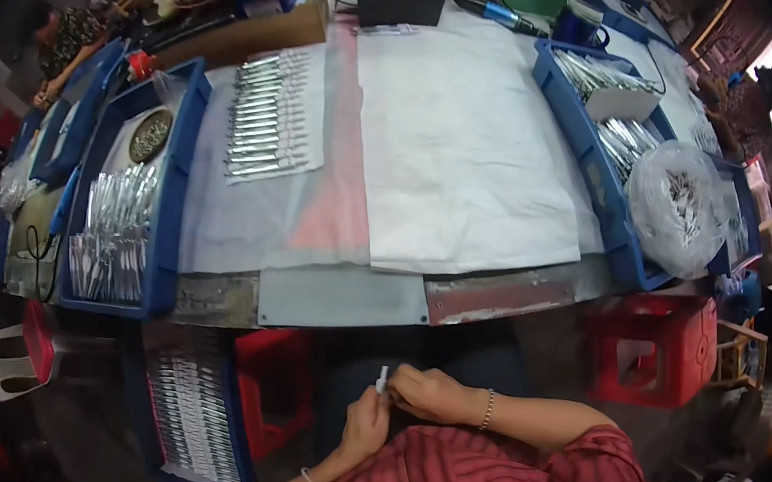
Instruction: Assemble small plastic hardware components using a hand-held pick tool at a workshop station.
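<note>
Close to my body, below the table's front edge, my two hands meet. My left hand (pixel 366 424) is closed around a small pale rod-like piece (pixel 383 376), whose end sticks up past the fingers. Right beside it, my right hand (pixel 430 394) has its fingers bent and pressed together against the piece's lower part. What lies between the right fingertips is hidden. On the table, a row of slim silver metal tools (pixel 269 116) lies side by side on a white sheet, away from both hands.
A white cloth (pixel 474 155) covers the table's middle. Blue trays of silver parts stand at left (pixel 175 215) and right (pixel 596 180); a clear plastic bag (pixel 679 210) sits on the right one. Another filled tray (pixel 196 410) is low at left. Red stools (pixel 652 351) stand near. Other people sit beyond.
</note>
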`<state>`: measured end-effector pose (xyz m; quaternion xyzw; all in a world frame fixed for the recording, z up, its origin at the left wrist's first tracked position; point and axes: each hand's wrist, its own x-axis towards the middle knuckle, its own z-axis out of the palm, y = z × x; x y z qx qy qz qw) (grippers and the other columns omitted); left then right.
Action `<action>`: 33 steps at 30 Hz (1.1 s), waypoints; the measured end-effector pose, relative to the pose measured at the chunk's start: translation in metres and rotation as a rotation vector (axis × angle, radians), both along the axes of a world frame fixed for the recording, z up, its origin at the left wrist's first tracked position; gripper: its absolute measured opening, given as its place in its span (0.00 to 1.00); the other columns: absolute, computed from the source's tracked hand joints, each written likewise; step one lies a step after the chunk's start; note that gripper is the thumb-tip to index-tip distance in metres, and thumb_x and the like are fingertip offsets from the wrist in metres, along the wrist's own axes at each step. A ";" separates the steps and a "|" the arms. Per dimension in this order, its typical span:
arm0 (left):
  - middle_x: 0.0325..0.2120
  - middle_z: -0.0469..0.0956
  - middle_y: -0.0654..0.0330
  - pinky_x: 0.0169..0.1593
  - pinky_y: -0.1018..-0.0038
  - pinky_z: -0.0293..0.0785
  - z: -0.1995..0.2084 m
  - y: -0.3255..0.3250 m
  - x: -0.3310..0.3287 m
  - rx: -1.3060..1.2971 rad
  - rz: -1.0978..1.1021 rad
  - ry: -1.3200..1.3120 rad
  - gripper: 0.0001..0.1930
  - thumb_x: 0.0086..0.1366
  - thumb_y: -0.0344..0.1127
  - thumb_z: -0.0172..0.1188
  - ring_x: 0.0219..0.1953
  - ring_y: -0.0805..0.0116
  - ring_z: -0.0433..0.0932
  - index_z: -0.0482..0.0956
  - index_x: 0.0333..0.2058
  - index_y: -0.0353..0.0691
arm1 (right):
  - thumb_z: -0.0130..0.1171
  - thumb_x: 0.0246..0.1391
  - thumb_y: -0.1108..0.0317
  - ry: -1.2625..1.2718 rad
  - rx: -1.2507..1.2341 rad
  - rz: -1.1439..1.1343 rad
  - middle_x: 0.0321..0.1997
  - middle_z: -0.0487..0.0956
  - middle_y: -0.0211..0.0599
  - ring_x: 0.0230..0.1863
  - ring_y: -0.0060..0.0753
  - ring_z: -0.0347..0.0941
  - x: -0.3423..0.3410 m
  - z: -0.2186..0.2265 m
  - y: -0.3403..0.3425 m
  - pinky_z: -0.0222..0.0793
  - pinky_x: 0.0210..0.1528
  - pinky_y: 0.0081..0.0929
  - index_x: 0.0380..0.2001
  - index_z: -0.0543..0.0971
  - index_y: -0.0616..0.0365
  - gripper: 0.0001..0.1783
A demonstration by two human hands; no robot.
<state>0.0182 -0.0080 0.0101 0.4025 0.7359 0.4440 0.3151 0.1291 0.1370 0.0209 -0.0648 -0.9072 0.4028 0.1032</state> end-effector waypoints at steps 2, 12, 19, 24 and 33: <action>0.15 0.70 0.50 0.20 0.63 0.62 -0.006 -0.006 -0.003 -0.096 0.036 -0.177 0.10 0.68 0.33 0.46 0.17 0.54 0.72 0.71 0.33 0.33 | 0.62 0.46 0.73 0.037 -0.024 0.077 0.31 0.70 0.42 0.26 0.45 0.72 0.012 0.011 0.003 0.70 0.25 0.34 0.31 0.71 0.59 0.10; 0.13 0.58 0.72 0.13 0.84 0.49 0.045 0.028 -0.016 -0.158 0.102 -1.202 0.08 0.71 0.39 0.47 0.11 0.83 0.54 0.70 0.37 0.42 | 0.60 0.44 0.78 0.114 -0.349 -0.257 0.26 0.73 0.38 0.25 0.34 0.71 0.001 0.045 0.007 0.66 0.26 0.25 0.27 0.73 0.61 0.07; 0.13 0.59 0.72 0.13 0.86 0.48 0.029 0.015 -0.025 -0.016 0.108 -1.508 0.09 0.70 0.42 0.50 0.10 0.84 0.53 0.69 0.34 0.43 | 0.61 0.43 0.80 0.110 -0.519 -0.338 0.29 0.74 0.37 0.29 0.28 0.72 -0.009 0.041 -0.010 0.68 0.32 0.22 0.30 0.74 0.64 0.09; 0.13 0.59 0.72 0.13 0.86 0.49 0.021 0.002 -0.012 0.046 0.140 -1.588 0.09 0.71 0.41 0.49 0.10 0.84 0.53 0.70 0.36 0.43 | 0.61 0.43 0.81 0.121 -0.452 -0.375 0.30 0.74 0.37 0.29 0.28 0.72 -0.004 0.037 -0.025 0.69 0.33 0.22 0.32 0.74 0.64 0.10; 0.14 0.60 0.71 0.14 0.86 0.50 0.016 0.003 -0.008 0.092 0.155 -1.500 0.10 0.70 0.43 0.50 0.10 0.84 0.53 0.70 0.38 0.43 | 0.61 0.43 0.82 0.159 -0.487 -0.400 0.30 0.74 0.38 0.29 0.28 0.73 -0.003 0.030 -0.029 0.70 0.33 0.22 0.33 0.75 0.65 0.11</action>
